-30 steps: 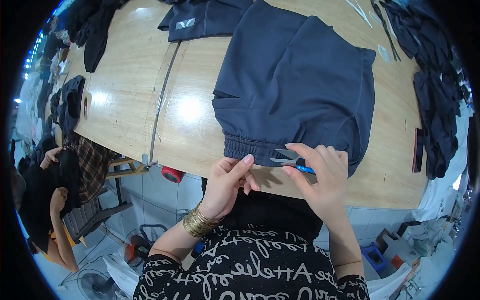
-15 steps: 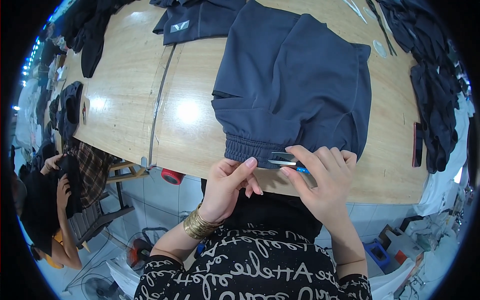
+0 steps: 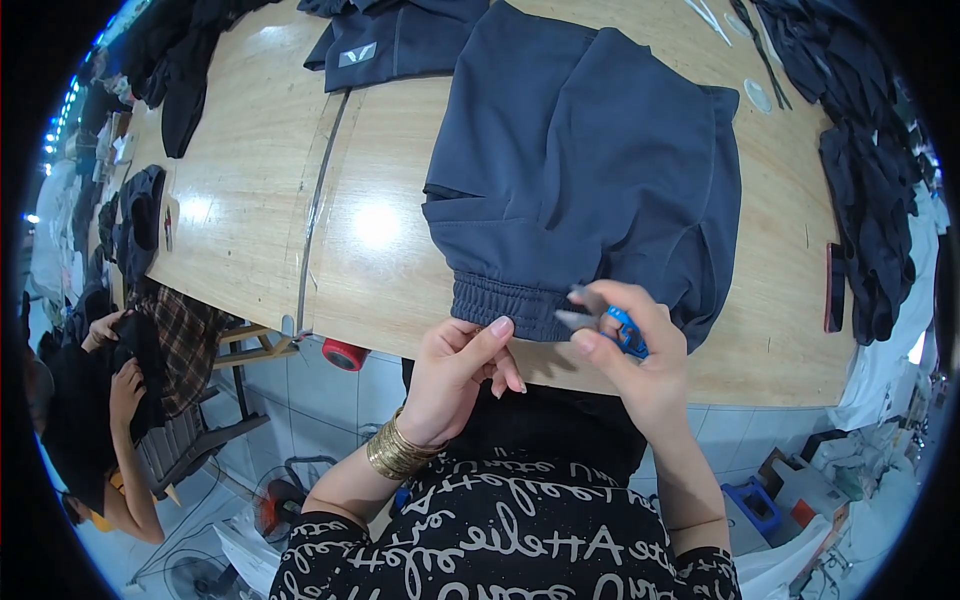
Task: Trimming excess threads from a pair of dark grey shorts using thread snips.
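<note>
A pair of dark navy shorts (image 3: pixel 590 150) lies on the wooden table in front of me, its gathered elastic waistband (image 3: pixel 505 302) toward the near edge. The waistband's lower edge is pinched between the thumb and fingers of my left hand (image 3: pixel 455 372). In my right hand (image 3: pixel 648 372) I grip small blue-handled thread snips (image 3: pixel 626 332). Their blades are parted and slightly blurred, pointing left close to the right end of the waistband. Whether they touch the cloth I cannot tell.
Another dark folded garment (image 3: pixel 400 45) lies at the far side. A phone-like dark slab (image 3: pixel 834 288) rests at the right, beside piled dark garments (image 3: pixel 875 230). A red round object (image 3: pixel 344 354) sits below the table edge. A co-worker (image 3: pixel 115 400) handles black cloth at the left.
My right hand has drawn the snips a little to the right, off the waistband, and turned so that the blue handle shows more. My left hand keeps its pinch in place.
</note>
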A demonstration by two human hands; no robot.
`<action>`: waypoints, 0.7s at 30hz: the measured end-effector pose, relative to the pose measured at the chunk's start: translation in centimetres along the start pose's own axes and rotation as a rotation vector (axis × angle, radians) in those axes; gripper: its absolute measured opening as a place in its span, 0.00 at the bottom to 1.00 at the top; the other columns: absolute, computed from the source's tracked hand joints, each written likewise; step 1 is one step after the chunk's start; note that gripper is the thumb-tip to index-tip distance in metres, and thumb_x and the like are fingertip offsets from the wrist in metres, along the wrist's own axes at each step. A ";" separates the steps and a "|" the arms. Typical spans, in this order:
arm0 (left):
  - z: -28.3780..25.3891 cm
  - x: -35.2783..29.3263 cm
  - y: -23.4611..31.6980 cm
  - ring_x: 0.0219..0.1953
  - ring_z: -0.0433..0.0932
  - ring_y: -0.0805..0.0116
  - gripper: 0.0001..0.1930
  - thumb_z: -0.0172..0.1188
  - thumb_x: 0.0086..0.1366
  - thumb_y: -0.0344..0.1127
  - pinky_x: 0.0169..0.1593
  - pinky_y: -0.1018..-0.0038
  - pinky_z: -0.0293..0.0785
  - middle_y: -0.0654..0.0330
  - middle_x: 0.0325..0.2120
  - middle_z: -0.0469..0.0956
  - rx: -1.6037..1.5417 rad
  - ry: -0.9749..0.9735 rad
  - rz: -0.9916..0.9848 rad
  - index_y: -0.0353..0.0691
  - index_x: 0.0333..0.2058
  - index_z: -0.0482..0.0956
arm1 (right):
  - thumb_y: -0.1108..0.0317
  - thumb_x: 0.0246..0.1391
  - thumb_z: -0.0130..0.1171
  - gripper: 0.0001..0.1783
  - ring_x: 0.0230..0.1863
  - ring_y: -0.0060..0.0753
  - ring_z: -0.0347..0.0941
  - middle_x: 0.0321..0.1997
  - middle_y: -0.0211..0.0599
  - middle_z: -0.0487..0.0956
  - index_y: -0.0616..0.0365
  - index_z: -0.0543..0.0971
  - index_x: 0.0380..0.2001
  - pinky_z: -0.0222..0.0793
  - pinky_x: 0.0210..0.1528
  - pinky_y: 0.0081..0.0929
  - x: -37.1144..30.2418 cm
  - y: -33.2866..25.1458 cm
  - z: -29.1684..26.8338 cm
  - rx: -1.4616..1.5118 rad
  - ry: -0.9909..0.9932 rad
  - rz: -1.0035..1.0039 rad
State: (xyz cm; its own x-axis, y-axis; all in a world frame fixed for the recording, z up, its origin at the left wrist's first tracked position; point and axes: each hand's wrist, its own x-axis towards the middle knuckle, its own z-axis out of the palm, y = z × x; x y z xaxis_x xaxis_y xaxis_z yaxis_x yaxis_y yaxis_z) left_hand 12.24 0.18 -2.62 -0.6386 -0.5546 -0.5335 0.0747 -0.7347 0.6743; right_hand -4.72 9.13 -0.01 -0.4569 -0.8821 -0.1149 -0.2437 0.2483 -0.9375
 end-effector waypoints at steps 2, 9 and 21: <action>0.1 0.0 0.1 0.19 0.75 0.74 0.13 0.56 0.65 0.39 0.24 0.83 0.67 0.56 0.17 0.77 -0.037 -0.018 -0.004 0.34 0.27 0.74 | 0.64 0.38 0.70 0.17 0.24 0.20 0.62 0.28 0.20 0.75 0.49 0.79 0.35 0.52 0.35 0.20 0.2 -0.2 0.5 -0.068 0.068 -0.111; 0.7 -0.1 0.0 0.20 0.76 0.74 0.13 0.56 0.65 0.39 0.24 0.83 0.67 0.56 0.18 0.77 0.009 -0.006 0.031 0.33 0.28 0.74 | 0.74 0.33 0.68 0.17 0.19 0.19 0.59 0.19 0.19 0.70 0.50 0.81 0.33 0.50 0.28 0.20 0.7 -0.3 1.4 -0.221 0.016 -0.359; 1.6 0.2 0.1 0.21 0.78 0.72 0.13 0.57 0.64 0.38 0.23 0.82 0.68 0.57 0.18 0.77 0.000 -0.058 0.029 0.33 0.29 0.74 | 0.68 0.58 0.55 0.07 0.33 0.11 0.61 0.30 0.24 0.70 0.57 0.70 0.37 0.58 0.35 0.17 0.3 -0.1 1.0 0.363 0.084 0.048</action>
State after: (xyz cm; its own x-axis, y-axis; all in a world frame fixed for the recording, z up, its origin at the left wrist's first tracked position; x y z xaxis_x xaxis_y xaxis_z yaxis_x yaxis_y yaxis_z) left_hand 10.90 0.64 -1.85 -0.6792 -0.5522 -0.4835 0.0935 -0.7185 0.6892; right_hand -3.96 8.43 -0.32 -0.5329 -0.8332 -0.1479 0.0919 0.1168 -0.9889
